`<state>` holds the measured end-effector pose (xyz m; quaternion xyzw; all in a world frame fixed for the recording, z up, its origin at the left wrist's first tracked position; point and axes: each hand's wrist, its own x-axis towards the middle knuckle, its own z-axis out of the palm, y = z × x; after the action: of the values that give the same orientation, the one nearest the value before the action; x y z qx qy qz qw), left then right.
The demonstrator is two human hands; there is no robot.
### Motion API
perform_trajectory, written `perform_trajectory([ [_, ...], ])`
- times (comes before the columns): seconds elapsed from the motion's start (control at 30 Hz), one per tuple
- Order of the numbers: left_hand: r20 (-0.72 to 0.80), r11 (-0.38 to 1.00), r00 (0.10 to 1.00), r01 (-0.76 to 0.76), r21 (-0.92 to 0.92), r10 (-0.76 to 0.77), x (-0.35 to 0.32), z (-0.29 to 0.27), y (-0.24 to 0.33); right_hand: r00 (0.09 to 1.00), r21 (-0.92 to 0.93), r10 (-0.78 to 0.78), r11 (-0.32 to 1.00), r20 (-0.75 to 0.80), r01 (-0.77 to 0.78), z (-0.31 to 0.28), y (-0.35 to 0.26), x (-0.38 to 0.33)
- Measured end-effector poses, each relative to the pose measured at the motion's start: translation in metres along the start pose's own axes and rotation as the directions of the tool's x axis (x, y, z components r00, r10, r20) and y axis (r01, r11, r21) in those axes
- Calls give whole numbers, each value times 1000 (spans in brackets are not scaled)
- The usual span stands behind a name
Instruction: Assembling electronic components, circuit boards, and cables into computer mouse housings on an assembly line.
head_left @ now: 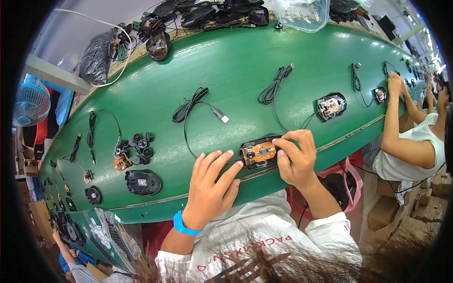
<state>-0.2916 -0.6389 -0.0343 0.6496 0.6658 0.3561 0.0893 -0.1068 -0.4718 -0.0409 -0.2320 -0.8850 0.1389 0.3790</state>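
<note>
Green bench [236, 70]: long curved work surface; landmark is the open mouse base [258, 153] at its near edge.
Mouse base: shell off, orange circuit board exposed, cable running up to a coiled bundle [273, 87].
Left hand [212, 181]: flat, fingers spread wide, tips touching base's left side; holds nothing.
Right hand [295, 158]: pinched narrow on base's right end.
Progress: looks mid-assembly; top cover not on yet.
Left of base: loose black wheels [139, 146], closed black mouse [143, 182].

clear crumpled plastic bag [302, 14] – seen at belt's far edge | black plastic bag [96, 56] – far left | brown cardboard boxes [384, 214] – stacked at right on floor | small white label [142, 182] – on black mouse shell [142, 182]
</note>
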Motion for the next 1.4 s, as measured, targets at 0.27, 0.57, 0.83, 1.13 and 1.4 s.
perform_trajectory([
  [0.27,-193,992,974,109,-65,-120,-42,-29,-12,1000,20,8,1000,-5,-8,4,-4,0],
  [0.57,-335,979,922,159,-126,-193,-63,-27,-22,1000,12,11,1000,3,-11,9,-7,1],
  [0.83,-299,973,930,176,-150,-214,-64,-29,-28,1000,2,11,1000,3,-11,12,-11,1],
  [1.13,-341,963,909,178,-201,-239,-66,-35,-29,1000,15,-11,1000,15,11,14,-15,2],
  [1.4,-381,957,891,165,-238,-248,-81,-41,-30,997,39,-46,998,55,44,17,-21,3],
])
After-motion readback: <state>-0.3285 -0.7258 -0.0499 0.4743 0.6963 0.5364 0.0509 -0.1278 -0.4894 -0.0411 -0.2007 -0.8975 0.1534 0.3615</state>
